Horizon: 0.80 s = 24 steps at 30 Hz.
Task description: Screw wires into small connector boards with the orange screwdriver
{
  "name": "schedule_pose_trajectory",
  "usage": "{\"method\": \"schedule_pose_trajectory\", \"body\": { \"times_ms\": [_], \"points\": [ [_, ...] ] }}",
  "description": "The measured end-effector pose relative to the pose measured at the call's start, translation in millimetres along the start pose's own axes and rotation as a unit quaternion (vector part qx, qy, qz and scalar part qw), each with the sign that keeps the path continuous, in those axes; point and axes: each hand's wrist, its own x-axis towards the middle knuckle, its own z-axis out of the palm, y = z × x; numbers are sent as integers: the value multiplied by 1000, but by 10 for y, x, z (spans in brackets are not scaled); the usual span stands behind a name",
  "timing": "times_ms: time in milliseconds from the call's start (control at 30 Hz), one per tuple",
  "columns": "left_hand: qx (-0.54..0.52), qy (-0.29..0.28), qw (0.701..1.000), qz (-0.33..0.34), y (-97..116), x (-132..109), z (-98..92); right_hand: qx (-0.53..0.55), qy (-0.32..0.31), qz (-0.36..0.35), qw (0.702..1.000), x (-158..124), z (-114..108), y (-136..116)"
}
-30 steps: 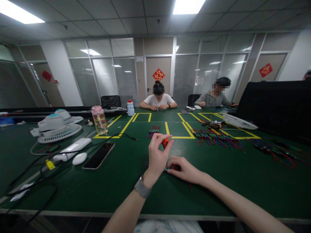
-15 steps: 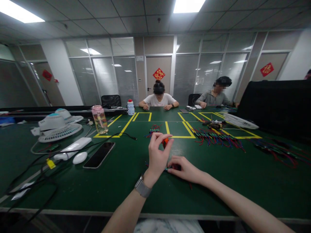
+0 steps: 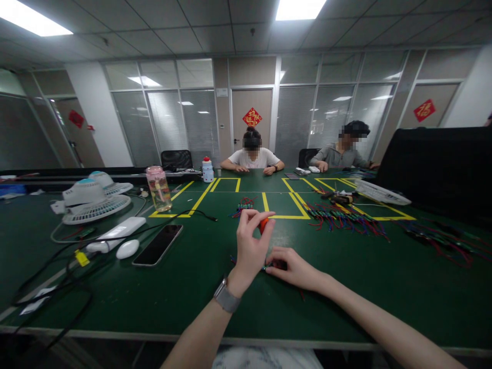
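My left hand is raised over the table with its fingers closed around the orange handle of what looks like a screwdriver. The handle stands upright, and its lower end is hidden behind the hand. Low on the table, my right hand pinches a small green circuit board with thin wires. Most of that board is covered by my fingers. Blue and red wire ends show left of my left wrist and below my right hand. Beyond the hands lies a small group of wired boards.
Many wired boards lie in a row at the right, near a white fan. At the left are a phone, a white case, black cables, a bottle and white fans. Two people sit across the table.
Both my hands keep nearly the same place and grip. The orange handle has turned slightly between my left fingers. Across the table, one person's hand has lowered onto the tabletop.
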Motion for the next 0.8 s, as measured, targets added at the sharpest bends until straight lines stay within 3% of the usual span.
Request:
{"method": "schedule_pose_trajectory", "body": {
  "times_ms": [200,400,600,800],
  "points": [
    [-59,-27,998,-21,-16,-2,19,3,0,-1,1000,-2,-1,7],
    [-3,0,1000,4,-11,-3,12,0,-4,-1,1000,1,-3,5],
    [-54,-25,998,-10,-10,0,13,5,-3,7,1000,0,-2,-11],
    [-12,-7,1000,0,-28,-3,14,0,-4,2,1000,7,-4,-8]
  ]
}}
